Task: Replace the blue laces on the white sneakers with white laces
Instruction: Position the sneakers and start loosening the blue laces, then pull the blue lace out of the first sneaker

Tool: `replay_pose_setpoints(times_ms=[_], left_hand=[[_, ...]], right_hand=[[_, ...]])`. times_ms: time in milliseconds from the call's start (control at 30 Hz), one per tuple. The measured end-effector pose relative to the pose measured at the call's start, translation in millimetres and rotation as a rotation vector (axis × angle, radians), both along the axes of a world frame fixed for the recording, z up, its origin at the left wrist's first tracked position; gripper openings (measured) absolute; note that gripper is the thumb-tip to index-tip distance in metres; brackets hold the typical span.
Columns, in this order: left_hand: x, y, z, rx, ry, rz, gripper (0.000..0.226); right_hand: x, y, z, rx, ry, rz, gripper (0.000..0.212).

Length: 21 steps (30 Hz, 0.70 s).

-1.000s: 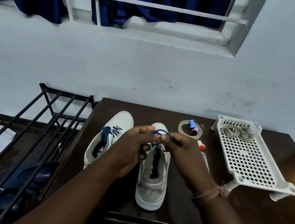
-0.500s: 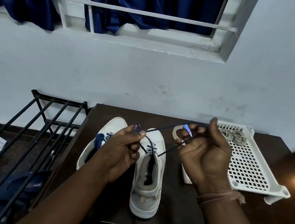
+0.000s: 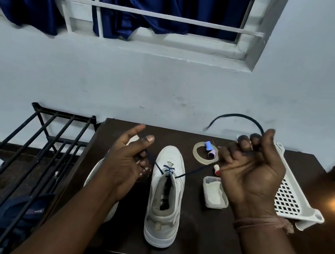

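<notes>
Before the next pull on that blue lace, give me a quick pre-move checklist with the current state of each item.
1. Right hand grips the blue lace: ok, fingers curled round it, free end arcing above.
2. Left hand grips the other end: ok, lace runs into its curled fingers.
3. Lace out of the upper eyelets of the sneaker: ok, only a crossing near the toe remains.
4. Sneaker held down: not ok, neither hand touches it.
5. Right-side lace path clear: cannot tell, it passes close to the tape ring and small container.
6. White laces ready: cannot tell, the right hand covers part of the white tray.
</notes>
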<state>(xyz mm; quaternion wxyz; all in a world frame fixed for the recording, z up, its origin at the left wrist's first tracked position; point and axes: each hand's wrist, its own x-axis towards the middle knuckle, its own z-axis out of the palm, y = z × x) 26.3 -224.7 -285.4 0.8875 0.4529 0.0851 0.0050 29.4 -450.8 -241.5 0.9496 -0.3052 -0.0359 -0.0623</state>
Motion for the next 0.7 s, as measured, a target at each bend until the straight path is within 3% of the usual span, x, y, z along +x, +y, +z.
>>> replay_pose_setpoints(times_ms=[67,167,267,333,400,500,533,633,700], left_hand=[[2.8,7.0,1.6,0.032,0.0,0.045,0.054],[3.8,10.9,5.7,-0.027,-0.045,0.037,0.039],[5.8,18.7,16.4,-0.154,-0.125,0.028,0.038],[6.6,25.7,17.3,-0.148,-0.147,0.056,0.039],[4.2,26.1,13.6,0.11,-0.115,0.122,0.044],[0.9,16.1,-3.6,0.894,-0.08,0.119,0.077],[0.5,12.0,-10.3,1.032,-0.043,0.034,0.087],[-3.4,-1.7,-26.8,1.023,0.084,-0.237,0.086],[-4.7,-8.2,-33.7,1.071,0.058,-0.267,0.076]], right_hand=[[5.7,-6.4,-1.7,-0.191,0.049,-0.05,0.037],[6.3,2.8,-15.3,-0.899,0.192,-0.103,0.044],[-5.6,22.8,-34.8,-1.595,-0.067,-0.072,0.044],[-10.3,31.1,-41.6,-1.835,-0.147,-0.032,0.036],[-9.5,33.3,-45.5,-1.962,-0.115,-0.011,0.034],[-7.1,31.2,-53.4,-1.945,0.037,-0.095,0.033],[-7.4,31.4,-55.7,-1.922,0.073,-0.125,0.032],[-17.5,39.6,-65.0,-1.884,0.012,-0.097,0.038],[-27.1,49.8,-71.1,-1.967,-0.046,-0.054,0.037]])
